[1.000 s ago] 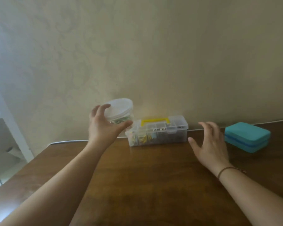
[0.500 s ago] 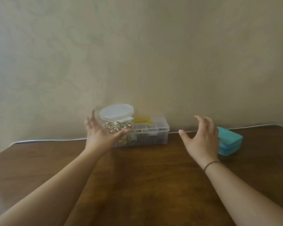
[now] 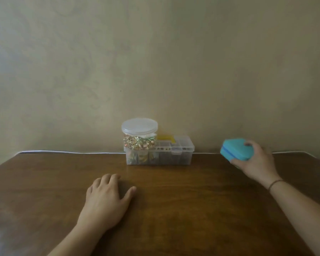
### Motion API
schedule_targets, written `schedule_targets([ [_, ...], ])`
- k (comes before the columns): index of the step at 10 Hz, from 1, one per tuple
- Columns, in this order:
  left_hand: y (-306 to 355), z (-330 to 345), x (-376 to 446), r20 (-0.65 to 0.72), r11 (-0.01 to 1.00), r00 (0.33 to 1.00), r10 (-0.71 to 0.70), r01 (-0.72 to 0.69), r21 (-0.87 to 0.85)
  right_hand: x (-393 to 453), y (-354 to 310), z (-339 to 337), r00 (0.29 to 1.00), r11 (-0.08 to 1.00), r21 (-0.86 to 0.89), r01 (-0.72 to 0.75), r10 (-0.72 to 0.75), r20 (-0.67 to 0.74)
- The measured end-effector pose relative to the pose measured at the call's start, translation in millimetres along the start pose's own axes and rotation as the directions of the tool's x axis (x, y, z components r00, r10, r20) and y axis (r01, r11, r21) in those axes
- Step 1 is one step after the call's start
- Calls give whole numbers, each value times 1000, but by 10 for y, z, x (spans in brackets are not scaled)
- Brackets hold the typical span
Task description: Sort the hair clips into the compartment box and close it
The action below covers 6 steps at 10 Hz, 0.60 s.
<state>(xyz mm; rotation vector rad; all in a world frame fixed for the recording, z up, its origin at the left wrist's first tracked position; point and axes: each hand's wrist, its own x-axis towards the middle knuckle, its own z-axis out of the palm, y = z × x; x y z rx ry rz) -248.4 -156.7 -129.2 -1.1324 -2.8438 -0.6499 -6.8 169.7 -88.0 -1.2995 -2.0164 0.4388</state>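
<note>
The round clear jar, full of gold and green trinkets, no longer sits in the left hand; it now stands on the left end of the clear compartment box at the middle of the frame, against the wall. That hand has dropped to the wooden counter at lower centre, palm down, its fingers loosely spread and holding nothing. At the right of the frame the right hand has closed around the teal case and lifted it off the counter, tilted, thumb on top. The compartment box looks latched shut under its yellow handle, with coloured items showing through its left cells. No hair clips lie loose; I take it the teal case holds them, so opening it probably comes next, with the sorting itself not yet begun.
</note>
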Motion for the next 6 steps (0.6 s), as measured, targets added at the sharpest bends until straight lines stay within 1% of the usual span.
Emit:
schedule_targets([
  [1, -2, -16, -15, 15, 1000, 1000, 12, -12, 15, 28, -683, 129, 984, 980, 102, 171, -163, -75],
  [2, 10, -42, -42, 4, 999, 1000, 6, -7, 36, 28, -1340, 429, 974, 974, 19, 227, -226, -17],
  [3, 3, -57, -55, -11, 1000, 1000, 13, -13, 27, -100, -1624, 778, 968, 966, -74, 246, -248, -25],
  [4, -31, -66, -53, -4, 1000, 1000, 26, -26, 4, -252, -1618, 1017, 945, 918, -230, 324, -327, 25],
  [5, -43, -67, -26, -10, 998, 1000, 23, -23, -50, -238, -1546, 992, 918, 882, -253, 397, -385, 100],
  [6, -63, -81, -43, -54, 990, 999, -7, 0, -140, -295, -1372, 791, 928, 882, -291, 371, -349, 127],
])
